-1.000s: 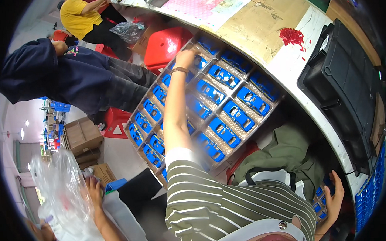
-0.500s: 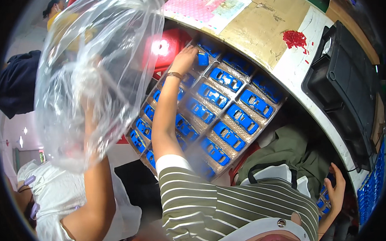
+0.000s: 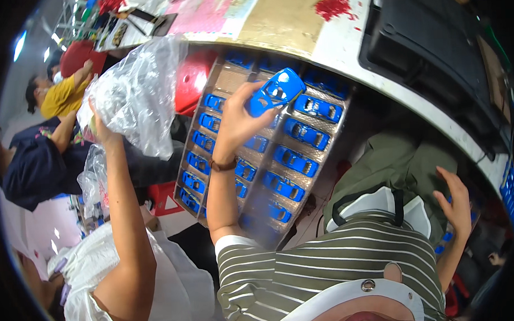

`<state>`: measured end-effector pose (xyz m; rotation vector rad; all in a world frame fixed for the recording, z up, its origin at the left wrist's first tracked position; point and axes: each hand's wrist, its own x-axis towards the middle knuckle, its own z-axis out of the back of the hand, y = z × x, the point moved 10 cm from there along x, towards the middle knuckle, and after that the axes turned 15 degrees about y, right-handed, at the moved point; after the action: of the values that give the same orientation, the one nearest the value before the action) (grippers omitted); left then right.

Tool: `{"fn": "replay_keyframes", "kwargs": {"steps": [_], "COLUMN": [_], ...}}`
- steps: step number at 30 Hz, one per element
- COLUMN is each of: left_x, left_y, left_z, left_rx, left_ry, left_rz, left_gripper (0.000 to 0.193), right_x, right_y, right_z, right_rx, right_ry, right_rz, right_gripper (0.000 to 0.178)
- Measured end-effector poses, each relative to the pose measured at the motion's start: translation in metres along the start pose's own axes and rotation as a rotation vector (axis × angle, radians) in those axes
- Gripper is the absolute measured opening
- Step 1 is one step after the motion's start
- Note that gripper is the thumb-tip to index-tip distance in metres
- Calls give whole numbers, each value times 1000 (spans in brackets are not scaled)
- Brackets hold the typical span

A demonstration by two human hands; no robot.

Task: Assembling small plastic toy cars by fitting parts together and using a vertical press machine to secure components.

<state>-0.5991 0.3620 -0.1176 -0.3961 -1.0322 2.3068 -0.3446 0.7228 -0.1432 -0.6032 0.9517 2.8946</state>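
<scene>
My left hand (image 3: 237, 122) is closed around a blue toy car body (image 3: 281, 87), raised above a divided cardboard box (image 3: 230, 80). Rows of similar blue car bodies (image 3: 306, 133) lie in the box's compartments, with brown lining under them. My forearm hides part of the middle rows. Over at the right, beside my lap, my right hand (image 3: 455, 204) holds nothing, its fingers apart. A few blue pieces show partly behind that hand, too covered to make out.
A worktable (image 3: 344, 50) curves along the far side, bearing a heap of small red pieces (image 3: 332, 8) and a black plastic bin (image 3: 428, 47). To my left, a co-worker's arm (image 3: 122, 193) holds up a clear plastic bag (image 3: 135, 91). A red stool (image 3: 193, 83) stands behind the box.
My left hand has lifted a blue car body from the far end of the box. The co-worker's clear bag has moved away and bunched up. My view has shifted to the right.
</scene>
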Motion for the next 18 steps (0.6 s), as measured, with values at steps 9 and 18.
{"fn": "replay_keyframes", "kwargs": {"steps": [9,18], "left_x": [-7,-4], "left_y": [-125,-265], "left_z": [-79,-208], "left_rx": [-476,-171], "left_ry": [312,498], "left_rz": [-79,-568], "left_gripper": [52,56], "right_x": [-30,-59], "right_y": [46,56], "right_z": [36,64], "right_rx": [96,226], "right_ry": [-273,-372], "right_rz": [433,687], "right_gripper": [42,66]}}
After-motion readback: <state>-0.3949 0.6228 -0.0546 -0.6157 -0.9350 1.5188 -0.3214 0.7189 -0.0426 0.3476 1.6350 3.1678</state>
